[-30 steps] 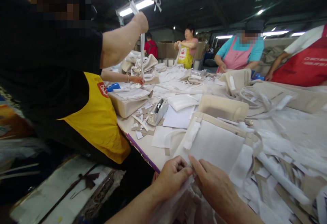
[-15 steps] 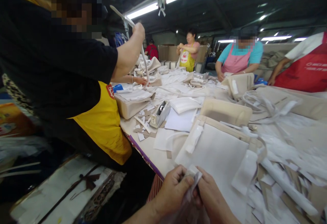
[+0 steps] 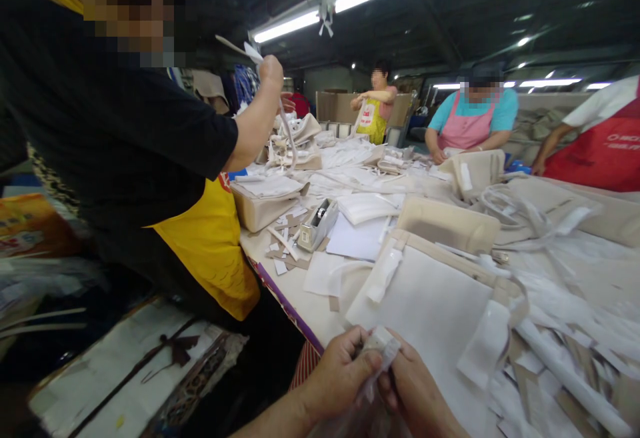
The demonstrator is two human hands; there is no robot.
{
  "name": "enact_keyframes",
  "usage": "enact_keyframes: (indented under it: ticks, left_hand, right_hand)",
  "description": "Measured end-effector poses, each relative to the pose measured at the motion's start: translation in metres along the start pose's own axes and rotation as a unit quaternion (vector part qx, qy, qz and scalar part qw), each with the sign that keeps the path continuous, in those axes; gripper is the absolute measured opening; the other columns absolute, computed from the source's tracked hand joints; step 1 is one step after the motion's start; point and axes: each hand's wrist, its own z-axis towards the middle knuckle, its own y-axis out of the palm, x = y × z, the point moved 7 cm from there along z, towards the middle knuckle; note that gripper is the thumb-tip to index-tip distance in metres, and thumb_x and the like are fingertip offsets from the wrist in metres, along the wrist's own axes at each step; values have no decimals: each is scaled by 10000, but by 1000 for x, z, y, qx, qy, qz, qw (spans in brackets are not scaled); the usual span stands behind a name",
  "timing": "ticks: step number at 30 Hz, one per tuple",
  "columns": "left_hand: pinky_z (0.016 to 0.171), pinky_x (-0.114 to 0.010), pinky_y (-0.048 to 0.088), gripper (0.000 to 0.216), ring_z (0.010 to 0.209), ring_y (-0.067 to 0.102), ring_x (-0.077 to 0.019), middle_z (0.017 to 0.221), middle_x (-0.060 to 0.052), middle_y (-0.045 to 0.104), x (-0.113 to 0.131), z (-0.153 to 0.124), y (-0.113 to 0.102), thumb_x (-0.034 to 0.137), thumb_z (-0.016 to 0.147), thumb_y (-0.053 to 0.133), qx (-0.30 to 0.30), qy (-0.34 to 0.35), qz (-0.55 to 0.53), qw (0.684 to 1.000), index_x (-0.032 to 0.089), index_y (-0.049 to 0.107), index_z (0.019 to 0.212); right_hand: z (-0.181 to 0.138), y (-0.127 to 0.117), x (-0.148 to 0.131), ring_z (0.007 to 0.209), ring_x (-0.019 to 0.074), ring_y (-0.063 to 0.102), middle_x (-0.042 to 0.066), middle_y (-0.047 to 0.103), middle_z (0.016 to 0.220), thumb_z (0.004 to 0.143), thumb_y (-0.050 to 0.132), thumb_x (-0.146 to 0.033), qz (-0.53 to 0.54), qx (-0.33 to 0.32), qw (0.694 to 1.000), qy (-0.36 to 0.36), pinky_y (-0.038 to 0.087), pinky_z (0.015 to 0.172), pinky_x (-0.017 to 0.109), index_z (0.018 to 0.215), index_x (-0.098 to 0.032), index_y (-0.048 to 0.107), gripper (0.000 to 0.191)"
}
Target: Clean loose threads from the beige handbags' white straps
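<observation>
My left hand (image 3: 345, 368) and my right hand (image 3: 414, 385) meet at the bottom middle, close to the table's edge. Between them is a pale piece with thin, see-through white wrapping (image 3: 385, 343), its end sticking up between my thumbs and fingers. Both hands are closed on it; the lower part trails down out of view, and its exact kind does not show. Just beyond lies a beige bag (image 3: 435, 295) with a white sheet over its front and white wrapping on its strap ends.
A tape dispenser (image 3: 318, 225) stands among paper scraps. White sheets (image 3: 357, 235) lie beside it. Cut strips (image 3: 565, 365) litter the right side. At left a co-worker in a yellow apron (image 3: 210, 251) lifts a strap; others stand across the table. A bundle (image 3: 125, 371) sits low at left.
The wrapped end between my fingers has turned and shows more of its top. My hands have barely moved. The co-worker at left has shifted the raised strap, and the view has tilted slightly.
</observation>
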Motion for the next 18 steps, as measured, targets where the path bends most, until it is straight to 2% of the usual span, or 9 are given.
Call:
enact_keyframes:
  ticks: [2,4,6,8,10,12,14,16,18]
  left_hand:
    - [353,-166,284,359,394,415,-65,597,31,507,3,-1,-6,508,756,555,5,-16,29,999,176,425,802]
    - [365,-164,274,348,392,352,-43,586,54,454,10,-3,-10,493,748,573,21,-18,81,996,169,447,769]
    - [442,-171,312,337,475,387,-57,603,47,449,18,-5,-9,481,757,569,31,3,136,990,155,484,752]
    - [556,-188,355,338,604,438,-89,659,24,486,24,-5,-5,478,770,557,41,43,163,985,142,528,767]
    - [620,-204,374,360,679,459,-111,718,5,514,23,-5,-1,497,772,546,48,66,136,987,139,549,806]
    - [587,-208,386,387,647,475,-112,719,-3,523,17,-3,0,526,761,543,48,53,77,994,144,532,820]
    - [486,-194,362,392,544,461,-93,675,6,515,11,-1,0,535,748,550,39,18,41,998,153,507,825]
    - [402,-177,306,377,445,404,-68,618,28,485,10,0,-1,521,740,564,17,-19,54,998,157,503,817]
    - [363,-169,267,358,403,362,-54,593,41,461,12,-1,-1,504,740,571,-10,-50,93,994,158,516,812]
  right_hand:
    - [0,-8,-13,419,128,482,-48,540,519,784,380,-324,-109,-1,990,-94,355,415,219,1109,-194,496,369]
    - [-3,-15,-29,612,160,584,11,642,718,733,435,-246,-254,19,942,-219,422,566,258,1076,-217,530,357]
    - [-6,-19,-35,674,186,597,32,653,752,708,448,-226,-323,58,903,-276,423,630,288,988,-211,562,303]
    - [-6,-23,-33,616,179,576,13,626,673,707,443,-235,-277,114,919,-256,417,595,278,930,-206,547,248]
    - [-3,-20,-22,549,153,542,-21,579,604,719,439,-261,-146,136,963,-179,407,529,247,875,-212,514,181]
    - [0,-10,-6,436,128,470,-60,489,500,760,392,-307,-15,102,992,-75,361,426,221,851,-216,485,159]
    - [0,-5,-2,352,119,395,-88,418,436,781,353,-317,8,64,997,-29,301,361,213,945,-212,475,230]
    - [-2,-12,-18,419,136,474,-60,518,510,747,393,-266,-103,52,987,-110,354,418,227,1079,-206,458,343]
    - [-7,-18,-38,589,162,572,-1,626,684,689,443,-201,-260,48,936,-232,410,546,254,1067,-218,498,383]
